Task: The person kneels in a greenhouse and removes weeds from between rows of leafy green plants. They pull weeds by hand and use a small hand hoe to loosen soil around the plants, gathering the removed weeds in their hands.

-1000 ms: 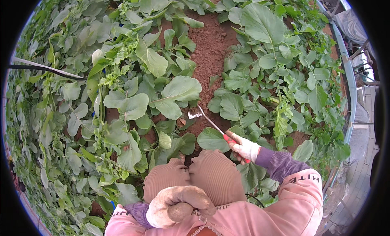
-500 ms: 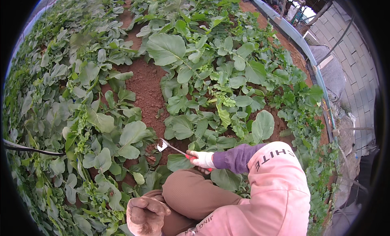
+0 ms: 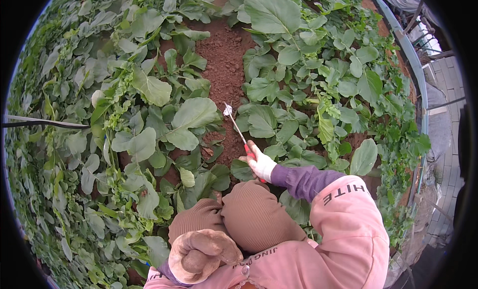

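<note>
Fingers of the gloved right hand (image 3: 261,164) clasp a thin red-handled metal hoe (image 3: 238,128) over crumbly soil (image 3: 222,65).

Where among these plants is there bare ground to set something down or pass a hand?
One bare strip of red soil runs between the left plants and right plants, ahead of the hoe held in the right hand. Everywhere else leaves overlap. The left hand rests by the knees.

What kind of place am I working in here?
Most likely a vegetable bed in a greenhouse or garden plot: rows of broad-leaved plants, a bare soil strip between them, and a small hand hoe in your right hand.
</note>
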Available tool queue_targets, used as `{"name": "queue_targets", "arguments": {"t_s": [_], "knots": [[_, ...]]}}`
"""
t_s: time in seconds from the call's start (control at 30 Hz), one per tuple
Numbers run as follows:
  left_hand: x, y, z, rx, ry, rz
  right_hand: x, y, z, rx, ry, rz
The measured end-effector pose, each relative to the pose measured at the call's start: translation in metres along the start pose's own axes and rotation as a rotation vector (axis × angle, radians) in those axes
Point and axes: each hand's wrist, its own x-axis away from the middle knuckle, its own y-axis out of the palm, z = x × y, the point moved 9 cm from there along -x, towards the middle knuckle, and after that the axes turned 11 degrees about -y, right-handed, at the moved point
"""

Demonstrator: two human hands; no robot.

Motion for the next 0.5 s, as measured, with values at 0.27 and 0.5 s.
{"name": "queue_targets", "arguments": {"t_s": [0.27, 0.5], "knots": [[-0.024, 0.016, -0.001, 0.124, -0.035, -0.341, -0.149, -0.071, -0.05, -0.126, -0.134, 0.158], [-0.024, 0.014, 0.002, 0.185, 0.07, -0.582, -0.173, -0.07, -0.027, -0.119, -0.071, 0.412]]}}
